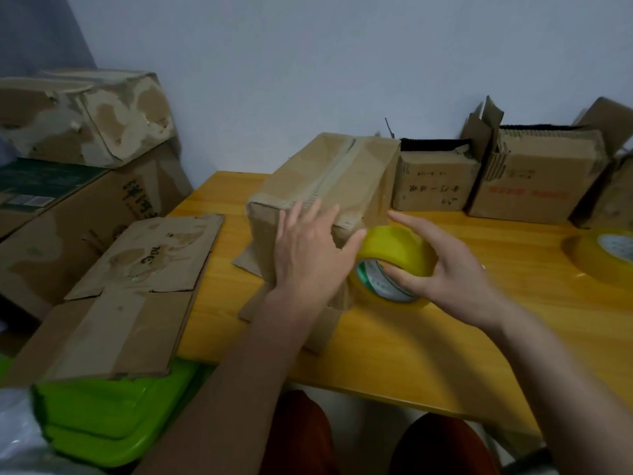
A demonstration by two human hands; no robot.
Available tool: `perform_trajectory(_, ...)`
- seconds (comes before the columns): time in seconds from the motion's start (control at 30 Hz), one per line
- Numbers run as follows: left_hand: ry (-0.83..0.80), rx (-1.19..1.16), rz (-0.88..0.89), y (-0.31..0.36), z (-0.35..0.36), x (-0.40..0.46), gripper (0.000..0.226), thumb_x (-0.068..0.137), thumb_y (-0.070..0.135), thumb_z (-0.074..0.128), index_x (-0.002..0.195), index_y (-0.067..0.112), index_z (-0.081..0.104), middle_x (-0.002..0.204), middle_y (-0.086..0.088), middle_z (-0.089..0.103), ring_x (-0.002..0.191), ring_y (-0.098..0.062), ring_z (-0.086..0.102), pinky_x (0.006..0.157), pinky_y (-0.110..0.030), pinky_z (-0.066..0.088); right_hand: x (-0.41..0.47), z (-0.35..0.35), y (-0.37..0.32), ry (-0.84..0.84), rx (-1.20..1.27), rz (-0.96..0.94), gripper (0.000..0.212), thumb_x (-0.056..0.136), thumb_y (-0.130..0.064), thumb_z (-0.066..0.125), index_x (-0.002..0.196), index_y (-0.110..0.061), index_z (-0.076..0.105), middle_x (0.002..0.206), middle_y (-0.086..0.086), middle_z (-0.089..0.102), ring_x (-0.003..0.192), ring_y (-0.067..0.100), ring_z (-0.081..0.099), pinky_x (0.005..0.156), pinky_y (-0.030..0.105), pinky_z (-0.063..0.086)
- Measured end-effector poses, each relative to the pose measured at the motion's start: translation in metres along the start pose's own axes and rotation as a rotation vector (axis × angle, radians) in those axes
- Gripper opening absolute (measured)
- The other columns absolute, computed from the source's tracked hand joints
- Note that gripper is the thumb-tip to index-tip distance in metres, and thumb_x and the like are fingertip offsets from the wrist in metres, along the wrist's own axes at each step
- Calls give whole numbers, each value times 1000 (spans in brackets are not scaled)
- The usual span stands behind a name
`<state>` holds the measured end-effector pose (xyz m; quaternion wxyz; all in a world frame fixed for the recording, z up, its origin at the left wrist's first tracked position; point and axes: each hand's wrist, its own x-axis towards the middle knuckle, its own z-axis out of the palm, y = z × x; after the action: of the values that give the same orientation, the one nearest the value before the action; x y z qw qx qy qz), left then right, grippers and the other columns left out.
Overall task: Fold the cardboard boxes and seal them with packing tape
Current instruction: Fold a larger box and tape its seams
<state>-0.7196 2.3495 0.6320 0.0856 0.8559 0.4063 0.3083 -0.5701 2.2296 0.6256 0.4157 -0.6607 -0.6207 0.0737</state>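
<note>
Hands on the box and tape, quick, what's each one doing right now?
Left hand: open, fingers flat against the near end of the cardboard box.
Right hand: curled round the yellow tape roll, holding it.

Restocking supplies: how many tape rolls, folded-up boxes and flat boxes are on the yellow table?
Tape rolls: 2, one at the hands, one at the right edge.
Folded-up boxes: 3, maybe another cut off far right.
Flat boxes: 1.
Total: 6

Dim, soft light; slight blur; wide-angle edge distortion.
</note>
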Motion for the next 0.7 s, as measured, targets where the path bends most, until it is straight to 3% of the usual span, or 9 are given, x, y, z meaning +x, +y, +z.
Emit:
perform_trajectory(0.07, 17, 19, -6, -4, 0, 5, 61, 88, 65, 48, 138, 30, 51, 150, 4, 42, 143, -18, 26, 121, -43, 2, 0, -2, -1, -28, 99, 25, 64, 72, -54, 63, 133, -42, 44, 124, -32, 47, 114, -15, 46, 88, 7, 42)
perform_trajectory(0.13, 50, 20, 9, -6, -1, 5, 56, 87, 63, 51, 134, 32, 54, 148, 5, 45, 142, -15, 29, 119, -41, -4, 1, -5, 3, -149, 132, 105, 66, 70, -59, 62, 131, -40, 46, 123, -25, 54, 109, -9, 53, 87, 14, 49)
perform_trajectory(0.23, 55, -6, 48, -11, -1, 0, 52, 89, 55, 56, 135, 31, 54, 150, 5, 42, 142, -15, 28, 120, -41, -5, 1, 2, 11, -350, 11, 217, 67, 77, -48, 68, 138, -34, 44, 134, -10, 52, 114, 4, 53, 93, 26, 49)
perform_trajectory(0.37, 110, -67, 132, -17, 2, 1, 50, 91, 37, 62, 139, 33, 48, 161, 6, 13, 144, -10, 23, 120, -42, -7, 1, 17, 10, -207, 20, 220, 77, 74, -46, 73, 140, -29, 37, 129, -12, 46, 114, 6, 47, 90, 25, 45)
perform_trajectory(0.43, 151, -69, 135, -14, 5, 0, 51, 90, 28, 64, 139, 27, 49, 156, 2, 29, 140, -12, 31, 120, -44, -5, 2, 19, 10, -271, 103, 267, 78, 70, -53, 71, 137, -27, 40, 124, -12, 49, 111, 7, 50, 90, 27, 49)
perform_trajectory(0.5, 181, -59, 111, -12, 9, -1, 44, 88, 24, 66, 130, 18, 54, 136, 0, 51, 132, -16, 43, 121, -46, 1, 4, 16, 13, -325, 227, 298, 70, 69, -60, 63, 130, -28, 50, 114, -13, 56, 104, 5, 55, 83, 21, 49)
perform_trajectory(0.57, 211, -70, 94, -13, 13, -2, 39, 85, 25, 70, 120, 14, 58, 125, 1, 57, 126, -17, 48, 121, -43, 2, 7, 12, 30, -217, 273, 312, 51, 79, -57, 54, 119, -26, 59, 107, -12, 62, 102, 7, 58, 79, 17, 45)
perform_trajectory(0.63, 232, -94, 78, -15, 16, -1, 43, 80, 32, 76, 116, 14, 61, 124, 2, 58, 125, -15, 48, 120, -39, -1, 13, 7, 64, -12, 38, 382, 35, 94, -41, 50, 117, -18, 62, 112, -3, 62, 109, 19, 56, 82, 25, 41)
perform_trajectory(0.7, 241, -120, 74, -15, 18, 1, 46, 76, 33, 79, 114, 13, 62, 123, 1, 59, 124, -16, 49, 119, -38, 0, 17, 0, 101, 48, -306, 559, 33, 100, -26, 44, 128, -13, 57, 132, 10, 52, 123, 30, 43, 94, 36, 36)
